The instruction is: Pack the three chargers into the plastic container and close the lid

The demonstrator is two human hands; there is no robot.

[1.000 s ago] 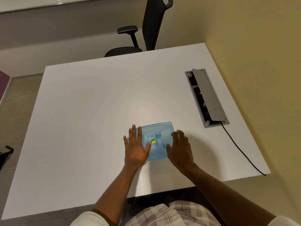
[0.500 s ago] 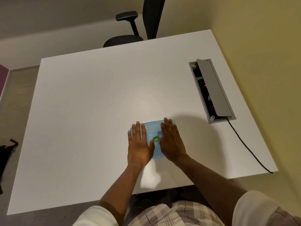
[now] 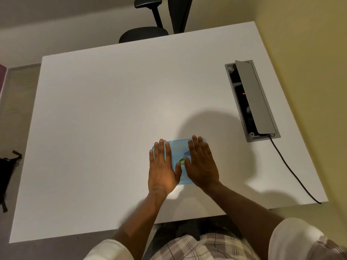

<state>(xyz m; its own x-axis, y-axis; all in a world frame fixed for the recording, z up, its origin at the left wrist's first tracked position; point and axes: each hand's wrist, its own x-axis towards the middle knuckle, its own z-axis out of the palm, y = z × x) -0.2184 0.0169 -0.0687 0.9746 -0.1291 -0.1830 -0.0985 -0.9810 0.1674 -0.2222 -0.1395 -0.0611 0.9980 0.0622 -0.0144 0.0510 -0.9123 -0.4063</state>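
Note:
A blue see-through plastic container (image 3: 178, 152) sits on the white table (image 3: 112, 109) near its front edge, with its lid on top and a green round sticker (image 3: 182, 162) on the lid. My left hand (image 3: 162, 169) lies flat, palm down, over the container's left half. Over the right half my right hand (image 3: 201, 164) lies flat in the same way. The fingers of both hands are straight and hold nothing. A faint bluish shape shows through the lid between the hands; the chargers cannot be made out.
A grey cable box (image 3: 251, 100) with its flap up is set into the table at the right, and a black cord (image 3: 293, 171) runs from it over the front right edge. A black office chair (image 3: 150, 27) stands beyond the far edge. A black bag (image 3: 7, 171) lies on the floor at left.
Both hands moved from the container's sides onto the lid and now lie flat on it. The camera has shifted forward and down over the table.

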